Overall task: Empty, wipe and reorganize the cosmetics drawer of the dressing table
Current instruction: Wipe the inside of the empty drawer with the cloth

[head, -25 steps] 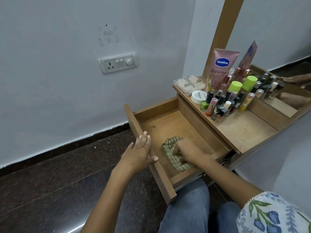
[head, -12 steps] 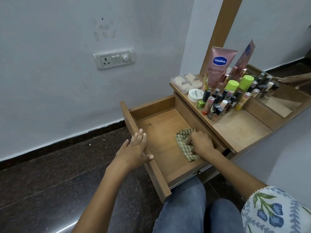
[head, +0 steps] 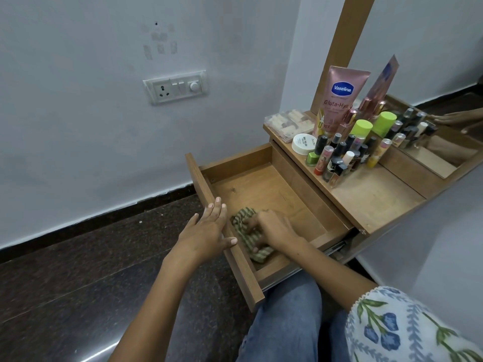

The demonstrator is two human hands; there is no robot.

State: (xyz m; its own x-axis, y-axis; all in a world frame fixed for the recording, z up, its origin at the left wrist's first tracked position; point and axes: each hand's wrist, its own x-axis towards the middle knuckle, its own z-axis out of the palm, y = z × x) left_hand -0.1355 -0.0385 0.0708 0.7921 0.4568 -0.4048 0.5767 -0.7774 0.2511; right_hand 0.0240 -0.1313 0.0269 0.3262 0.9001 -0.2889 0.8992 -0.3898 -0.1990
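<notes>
Both hands are seen at the open drawer (head: 264, 189), which is pulled out from under the dressing table top (head: 371, 197). The striped green cloth (head: 247, 237) is pressed onto the drawer floor near the front panel and is gripped by the right hand (head: 271, 229), whose fingers are curled over it. The left hand (head: 206, 231) is laid on the front panel just beside the cloth, with fingers straight along the top edge and the thumb hooked over the inner side. Nothing but the cloth is seen inside the drawer. On the table top, a cluster of small bottles (head: 339, 158), a white jar (head: 303, 143) and a pink lotion tube (head: 339, 100) are stood against the mirror (head: 431, 142), well apart from the hands.
</notes>
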